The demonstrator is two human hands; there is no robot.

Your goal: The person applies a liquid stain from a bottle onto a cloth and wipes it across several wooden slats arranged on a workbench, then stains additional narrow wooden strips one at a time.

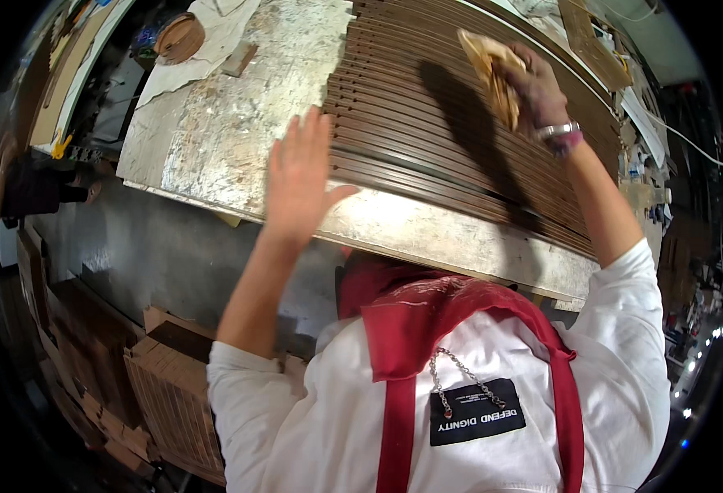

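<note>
Dark brown wooden strips lie side by side across the worktable, their left ends forming a slightly uneven edge. My left hand rests flat by those ends with its fingers stretched out, holding nothing. Over the right part of the strips, my right hand grips a crumpled yellowish-tan cloth, stained brown in places. The cloth looks raised above the wood, and a long dark shadow falls on the strips beside it. Some fingers of the right hand are hidden behind the cloth.
At the table's far left sit a round reddish-brown dish on a pale sheet and a small block. Bottles and papers line the right side. Cardboard boxes stand on the floor at left. Another person is at far left.
</note>
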